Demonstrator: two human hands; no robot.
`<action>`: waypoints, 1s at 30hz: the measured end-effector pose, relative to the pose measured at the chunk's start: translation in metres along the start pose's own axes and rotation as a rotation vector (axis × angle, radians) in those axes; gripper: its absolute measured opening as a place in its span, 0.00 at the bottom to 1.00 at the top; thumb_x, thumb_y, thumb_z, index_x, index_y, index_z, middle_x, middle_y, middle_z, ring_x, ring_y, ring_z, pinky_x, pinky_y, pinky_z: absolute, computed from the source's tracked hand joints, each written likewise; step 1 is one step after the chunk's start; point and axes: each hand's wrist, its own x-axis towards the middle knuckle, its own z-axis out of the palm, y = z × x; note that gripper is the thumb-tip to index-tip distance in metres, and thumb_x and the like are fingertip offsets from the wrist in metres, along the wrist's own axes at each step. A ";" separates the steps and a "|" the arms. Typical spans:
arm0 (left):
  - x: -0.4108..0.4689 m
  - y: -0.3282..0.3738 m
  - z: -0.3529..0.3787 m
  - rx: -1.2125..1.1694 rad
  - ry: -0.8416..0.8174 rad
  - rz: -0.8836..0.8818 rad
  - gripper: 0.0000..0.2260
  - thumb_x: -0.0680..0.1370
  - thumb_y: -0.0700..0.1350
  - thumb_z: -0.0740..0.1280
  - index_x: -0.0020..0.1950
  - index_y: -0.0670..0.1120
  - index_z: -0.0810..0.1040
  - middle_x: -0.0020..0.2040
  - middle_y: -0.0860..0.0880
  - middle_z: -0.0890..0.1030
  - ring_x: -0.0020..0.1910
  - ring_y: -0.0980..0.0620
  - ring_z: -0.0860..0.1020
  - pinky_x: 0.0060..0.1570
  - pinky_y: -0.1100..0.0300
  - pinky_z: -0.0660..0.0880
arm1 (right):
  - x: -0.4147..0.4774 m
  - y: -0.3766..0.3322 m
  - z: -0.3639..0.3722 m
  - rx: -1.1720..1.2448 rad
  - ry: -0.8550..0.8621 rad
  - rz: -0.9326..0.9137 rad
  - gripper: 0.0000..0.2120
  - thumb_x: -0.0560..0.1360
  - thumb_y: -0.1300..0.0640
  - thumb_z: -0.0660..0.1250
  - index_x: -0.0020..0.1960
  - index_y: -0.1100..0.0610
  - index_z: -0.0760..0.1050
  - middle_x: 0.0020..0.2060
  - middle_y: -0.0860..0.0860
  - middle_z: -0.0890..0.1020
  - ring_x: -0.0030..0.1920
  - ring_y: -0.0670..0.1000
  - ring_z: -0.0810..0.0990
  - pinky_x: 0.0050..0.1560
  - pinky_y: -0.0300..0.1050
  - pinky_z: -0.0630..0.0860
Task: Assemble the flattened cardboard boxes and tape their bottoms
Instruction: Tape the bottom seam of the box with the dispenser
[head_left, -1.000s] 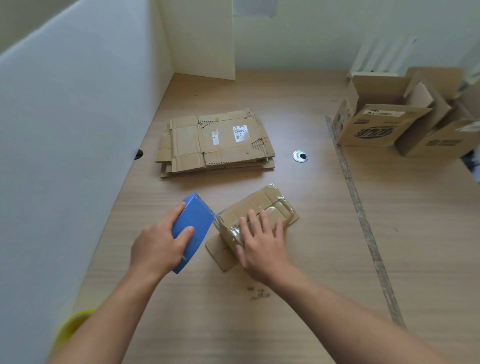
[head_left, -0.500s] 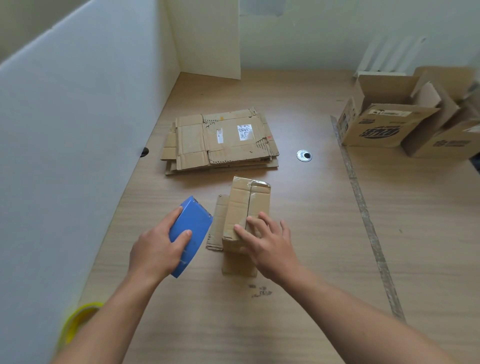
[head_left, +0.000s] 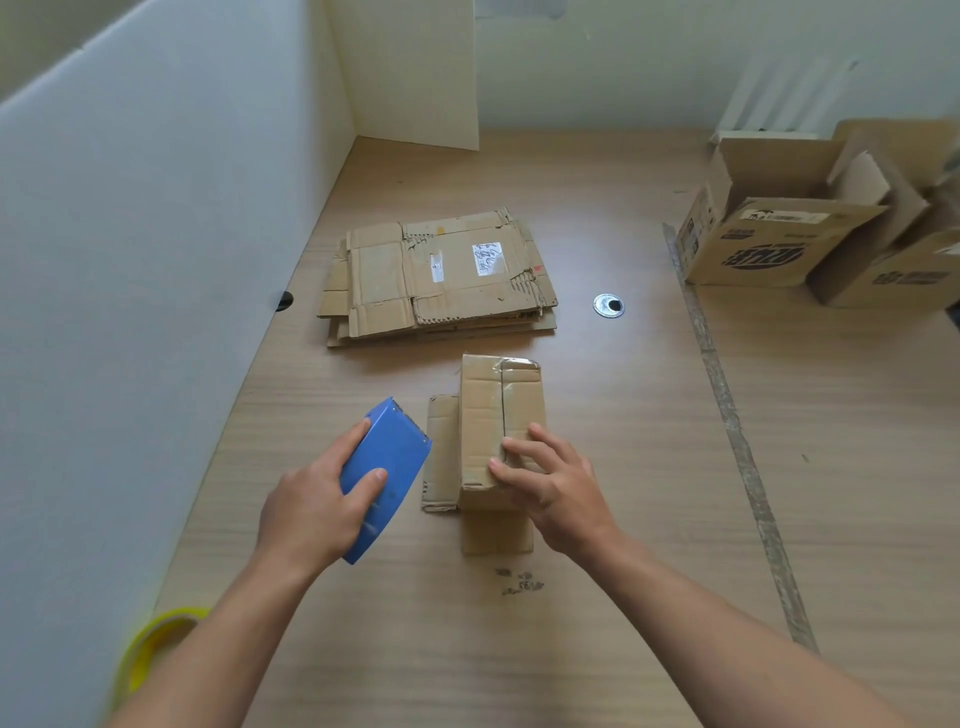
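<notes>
Left hand (head_left: 311, 504): blue tape dispenser (head_left: 387, 478) gripped | right hand (head_left: 550, 483): fingers spread, pressed on small taped cardboard box (head_left: 498, 415).

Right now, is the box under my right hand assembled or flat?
Assembled: the box stands raised above the table, top flaps closed along a seam, right hand touching it.
</notes>
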 end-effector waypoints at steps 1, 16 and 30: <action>0.000 0.000 0.000 -0.006 0.002 0.006 0.25 0.78 0.56 0.64 0.74 0.67 0.64 0.48 0.54 0.81 0.43 0.49 0.77 0.42 0.54 0.75 | 0.001 0.000 -0.001 0.010 -0.023 -0.007 0.17 0.69 0.57 0.79 0.57 0.47 0.85 0.61 0.52 0.82 0.67 0.63 0.76 0.54 0.63 0.75; -0.020 0.000 -0.020 -0.083 0.013 0.318 0.25 0.77 0.55 0.68 0.71 0.72 0.65 0.45 0.57 0.83 0.37 0.48 0.78 0.39 0.51 0.77 | 0.005 -0.002 -0.012 0.081 -0.223 0.079 0.21 0.80 0.45 0.65 0.73 0.41 0.70 0.77 0.44 0.63 0.80 0.50 0.51 0.75 0.59 0.55; -0.033 0.008 -0.029 0.080 0.212 1.033 0.22 0.79 0.52 0.65 0.73 0.54 0.70 0.40 0.57 0.78 0.36 0.54 0.72 0.32 0.60 0.70 | 0.033 -0.037 -0.064 0.739 -0.300 0.210 0.14 0.81 0.53 0.65 0.66 0.48 0.78 0.65 0.42 0.77 0.67 0.39 0.72 0.67 0.50 0.73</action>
